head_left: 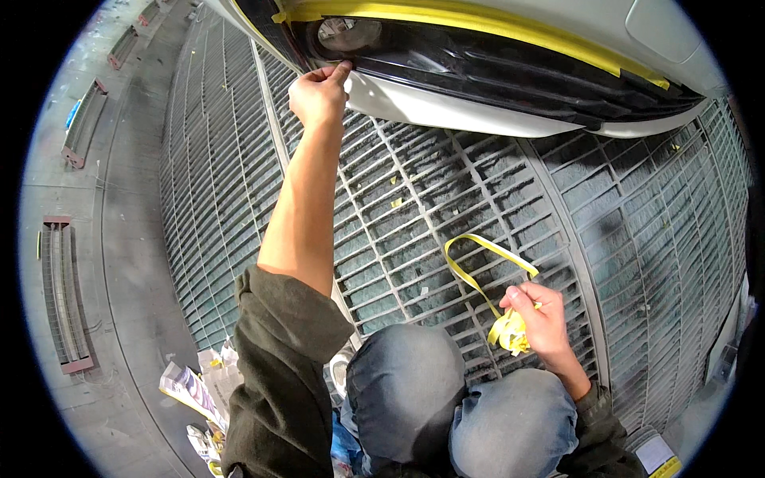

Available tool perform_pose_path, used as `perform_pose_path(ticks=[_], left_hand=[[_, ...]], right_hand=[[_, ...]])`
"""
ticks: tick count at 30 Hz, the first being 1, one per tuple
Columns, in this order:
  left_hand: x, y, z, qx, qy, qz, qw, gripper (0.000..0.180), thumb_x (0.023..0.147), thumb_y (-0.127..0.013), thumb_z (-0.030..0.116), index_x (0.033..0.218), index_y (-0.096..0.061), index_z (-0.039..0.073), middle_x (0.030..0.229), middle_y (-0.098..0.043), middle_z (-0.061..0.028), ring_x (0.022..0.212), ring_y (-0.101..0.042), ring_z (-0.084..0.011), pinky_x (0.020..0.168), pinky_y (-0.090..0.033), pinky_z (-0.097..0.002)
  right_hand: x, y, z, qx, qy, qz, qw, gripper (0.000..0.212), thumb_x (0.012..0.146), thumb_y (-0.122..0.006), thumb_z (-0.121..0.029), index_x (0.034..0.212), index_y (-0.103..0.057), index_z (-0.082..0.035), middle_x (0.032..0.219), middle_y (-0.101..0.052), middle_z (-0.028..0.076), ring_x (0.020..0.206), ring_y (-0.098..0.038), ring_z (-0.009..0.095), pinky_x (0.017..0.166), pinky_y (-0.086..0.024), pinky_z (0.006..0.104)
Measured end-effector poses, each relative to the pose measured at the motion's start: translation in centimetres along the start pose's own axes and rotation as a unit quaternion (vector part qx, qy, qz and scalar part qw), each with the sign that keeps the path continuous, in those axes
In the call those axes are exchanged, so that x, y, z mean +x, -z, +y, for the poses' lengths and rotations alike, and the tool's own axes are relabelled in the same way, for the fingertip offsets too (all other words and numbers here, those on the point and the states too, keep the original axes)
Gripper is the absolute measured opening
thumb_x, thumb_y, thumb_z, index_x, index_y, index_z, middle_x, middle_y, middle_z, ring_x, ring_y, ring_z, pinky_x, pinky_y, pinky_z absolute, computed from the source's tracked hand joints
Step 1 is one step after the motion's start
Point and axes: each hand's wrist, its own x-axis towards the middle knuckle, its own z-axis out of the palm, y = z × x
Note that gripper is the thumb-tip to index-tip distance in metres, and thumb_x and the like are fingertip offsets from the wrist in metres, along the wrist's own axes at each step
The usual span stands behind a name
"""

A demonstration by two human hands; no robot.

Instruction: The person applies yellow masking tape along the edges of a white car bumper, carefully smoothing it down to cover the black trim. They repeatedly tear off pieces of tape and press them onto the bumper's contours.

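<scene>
My left hand [320, 94] reaches forward to a white car bumper [446, 107], at the lower left edge of its black trim panel [494, 72]. Its thumb and fingers are pinched together there, near a round lamp [349, 33]; whatever lies between them is too small to make out. Yellow masking tape [494, 17] runs along the panel's upper edge. Above my right knee, my right hand [538, 315] is closed around a crumpled wad of yellow masking tape [510, 331]. From that wad a loose strip [458, 267] loops up and to the left.
I crouch over a metal floor grating [398, 215] with small yellow scraps on it. Crumpled paper and packaging [209, 390] lie at my lower left. Farther left, long red-ended fixtures [65, 295] are set along the grey floor. A white item with a yellow edge [657, 456] is at lower right.
</scene>
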Motion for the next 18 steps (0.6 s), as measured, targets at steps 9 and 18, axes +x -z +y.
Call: perform_pose_path(ticks=[9,18], left_hand=[[0.3,-0.3,0.0,0.052,-0.015,-0.001,0.999,0.023,0.075,-0.074,0.024,0.073,-0.072,0.001,0.06,-0.065,-0.007,0.056,-0.063,-0.0141,0.063,-0.051,-0.0276],[-0.5,1.2,-0.6,0.174,-0.034,0.033,0.984,0.024,0.077,-0.066,0.024,0.081,-0.073,0.002,0.074,-0.069,-0.0167,0.072,-0.068,-0.0241,0.075,-0.051,-0.0333]], right_hand=[[-0.1,-0.1,-0.1,0.012,-0.013,0.006,1.0,0.027,0.094,-0.059,-0.019,0.077,-0.065,0.002,0.064,-0.06,0.001,0.058,-0.052,0.004,0.052,-0.039,0.0214],[-0.3,-0.1,0.5,0.01,-0.013,0.023,1.0,0.027,0.094,-0.059,-0.018,0.078,-0.066,0.002,0.064,-0.059,0.0,0.059,-0.051,0.004,0.053,-0.039,0.0211]])
